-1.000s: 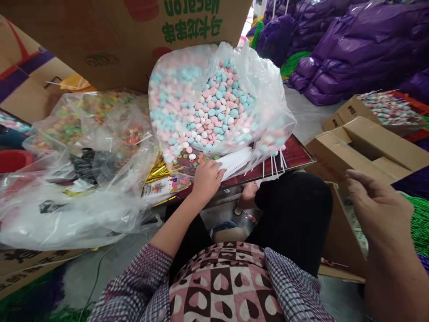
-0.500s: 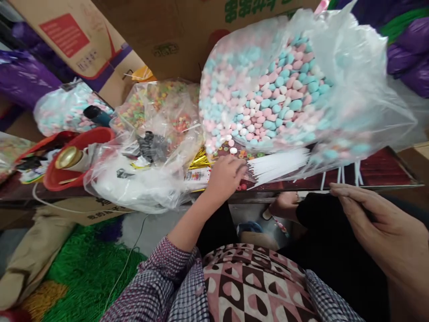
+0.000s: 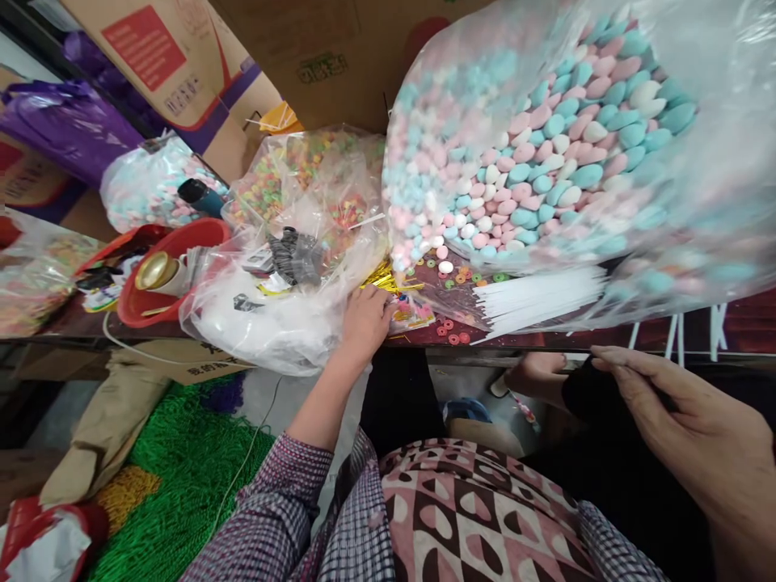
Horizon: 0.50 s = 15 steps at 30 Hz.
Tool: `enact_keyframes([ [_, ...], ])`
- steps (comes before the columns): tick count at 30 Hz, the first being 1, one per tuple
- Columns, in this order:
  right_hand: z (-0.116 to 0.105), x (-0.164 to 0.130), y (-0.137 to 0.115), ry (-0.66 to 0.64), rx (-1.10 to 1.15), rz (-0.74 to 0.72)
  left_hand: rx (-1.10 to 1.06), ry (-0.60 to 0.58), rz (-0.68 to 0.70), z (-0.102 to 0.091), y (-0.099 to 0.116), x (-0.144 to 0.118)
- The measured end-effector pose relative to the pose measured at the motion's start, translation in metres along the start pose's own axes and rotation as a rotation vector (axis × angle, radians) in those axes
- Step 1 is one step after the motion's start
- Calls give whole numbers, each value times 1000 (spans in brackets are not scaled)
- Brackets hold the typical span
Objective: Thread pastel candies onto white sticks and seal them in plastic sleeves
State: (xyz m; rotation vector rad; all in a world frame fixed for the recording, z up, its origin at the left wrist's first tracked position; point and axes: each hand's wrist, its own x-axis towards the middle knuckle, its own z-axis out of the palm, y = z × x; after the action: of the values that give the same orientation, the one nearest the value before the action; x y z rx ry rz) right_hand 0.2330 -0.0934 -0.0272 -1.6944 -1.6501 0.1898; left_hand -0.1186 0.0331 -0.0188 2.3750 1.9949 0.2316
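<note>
My left hand (image 3: 365,318) rests at the table edge with curled fingers beside a bundle of gold metallic twist ties (image 3: 388,277). Its fingertips are partly hidden, so I cannot make out what they grip. A small printed packet (image 3: 413,312) lies just right of it. My right hand (image 3: 685,412) is raised near the camera at the right, thumb and fingertips pressed together; anything between them is too small to name. White paper sticks (image 3: 539,299) lie fanned on the table between the hands. Small colourful rings (image 3: 452,330) are scattered beside them.
A large clear bag of pink, blue and white candies (image 3: 546,170) stands behind the sticks. To the left are a bag of colourful rings (image 3: 284,178), a crumpled plastic bag (image 3: 267,323) and a red basin (image 3: 137,307). Green shredded material (image 3: 182,477) covers the floor.
My left hand has moved left, from beside the white sticks to the gold twist ties, uncovering the packet. My right hand's fingertips have come together. The camera view has shifted.
</note>
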Motion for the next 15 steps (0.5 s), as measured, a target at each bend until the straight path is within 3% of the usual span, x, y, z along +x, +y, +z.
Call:
enact_keyframes([
  [5, 7, -1, 2, -39, -3, -48, -83, 80, 2, 8, -3, 3],
  [9, 7, 2, -4, -78, 33, -39, -303, 212, -34, 11, -6, 2],
  [15, 11, 15, -46, -223, 354, 264, -621, 360, 90, -4, 19, -3],
])
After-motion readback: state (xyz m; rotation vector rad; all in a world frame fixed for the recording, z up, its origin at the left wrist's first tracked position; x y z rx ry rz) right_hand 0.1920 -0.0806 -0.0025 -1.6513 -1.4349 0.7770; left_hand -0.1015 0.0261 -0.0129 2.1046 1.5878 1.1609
